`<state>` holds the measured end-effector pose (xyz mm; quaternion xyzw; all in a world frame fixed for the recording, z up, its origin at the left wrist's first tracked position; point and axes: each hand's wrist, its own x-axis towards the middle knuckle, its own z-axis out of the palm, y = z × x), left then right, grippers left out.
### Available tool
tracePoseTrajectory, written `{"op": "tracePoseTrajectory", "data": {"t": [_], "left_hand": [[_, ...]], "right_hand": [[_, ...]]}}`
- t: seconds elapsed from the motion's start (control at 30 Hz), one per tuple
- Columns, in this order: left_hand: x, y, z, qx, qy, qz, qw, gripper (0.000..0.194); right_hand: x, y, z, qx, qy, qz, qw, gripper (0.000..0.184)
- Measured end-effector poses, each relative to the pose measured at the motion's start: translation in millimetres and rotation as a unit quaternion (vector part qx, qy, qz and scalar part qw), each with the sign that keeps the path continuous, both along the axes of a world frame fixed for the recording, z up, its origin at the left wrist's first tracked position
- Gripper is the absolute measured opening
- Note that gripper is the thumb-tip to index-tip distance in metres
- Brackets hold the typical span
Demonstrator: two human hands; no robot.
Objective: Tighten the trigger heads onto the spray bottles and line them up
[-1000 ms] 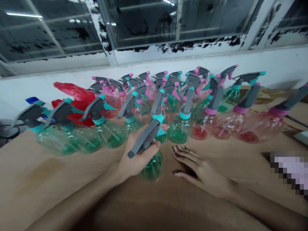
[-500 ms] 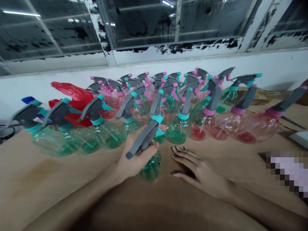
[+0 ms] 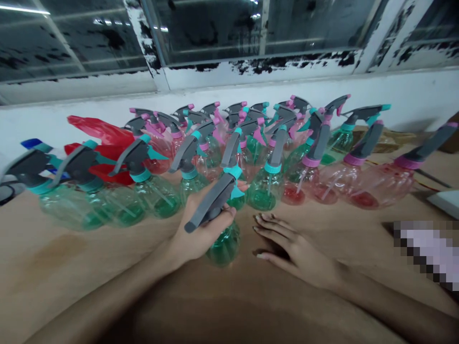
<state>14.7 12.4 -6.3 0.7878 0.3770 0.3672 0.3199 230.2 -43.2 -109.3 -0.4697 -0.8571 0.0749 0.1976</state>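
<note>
My left hand (image 3: 193, 229) is wrapped round the neck of a green spray bottle (image 3: 224, 243) with a grey trigger head (image 3: 211, 200) and teal collar. The bottle stands on the brown table (image 3: 71, 258) in front of the others. My right hand (image 3: 290, 241) lies flat on the table just right of the bottle, fingers stretched out and holding nothing. Behind both hands stand rows of green spray bottles (image 3: 154, 191) on the left and pink spray bottles (image 3: 366, 184) on the right.
A red plastic bag (image 3: 103, 138) lies behind the left bottles against the white wall (image 3: 412, 95). Dark windows run above it. A white object (image 3: 446, 200) sits at the right table edge, with a blurred patch (image 3: 426, 251) below it.
The view has shifted slightly, so everything sits a little higher and further left in the picture. Both hands keep their places and the grip on the bottle is the same.
</note>
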Motion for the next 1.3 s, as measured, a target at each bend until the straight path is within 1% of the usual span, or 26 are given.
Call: {"op": "tracePoseTrajectory", "data": {"t": [0.1, 0.23, 0.37, 0.47, 0.63, 0.73, 0.9, 1.03, 1.2, 1.3], "left_hand": [[-1, -1, -1.5, -0.009, -0.004, 0.015, 1.000, 0.003], [4, -9, -0.4, -0.015, 0.005, 0.013, 1.000, 0.005], [16, -22, 1.6, -0.010, 0.015, -0.032, 0.999, 0.018], [23, -27, 1.4, 0.000, 0.015, -0.051, 0.999, 0.020], [25, -28, -2.4, -0.002, 0.002, -0.037, 0.999, 0.007], [24, -27, -3.9, 0.002, -0.003, -0.040, 0.999, 0.004], [23, -27, -2.5, 0.001, 0.004, -0.069, 0.998, 0.017], [24, -27, -0.8, 0.002, -0.006, -0.085, 0.996, 0.016], [25, -28, 3.5, 0.009, 0.000, -0.094, 0.996, 0.029], [23, -28, 5.1, 0.007, 0.010, -0.094, 0.995, 0.029]], "right_hand": [[0, 0, -1.6, 0.009, 0.006, 0.004, 1.000, 0.051], [0, 1, -2.0, 0.019, 0.020, 0.007, 1.000, 0.051], [1, 2, -1.1, 0.028, 0.039, 0.012, 0.999, 0.052], [2, 4, -1.4, 0.026, 0.049, 0.019, 0.998, 0.052], [3, 5, -4.5, 0.027, 0.053, 0.020, 0.998, 0.052], [4, 5, -6.1, 0.027, 0.058, 0.022, 0.998, 0.054], [9, 3, -8.0, 0.019, 0.058, 0.027, 0.998, 0.055], [10, 1, -8.0, 0.005, 0.043, 0.018, 0.999, 0.054], [9, -1, -5.6, 0.004, 0.046, 0.015, 0.999, 0.053], [9, 0, -5.4, 0.014, 0.052, 0.020, 0.998, 0.054]]}}
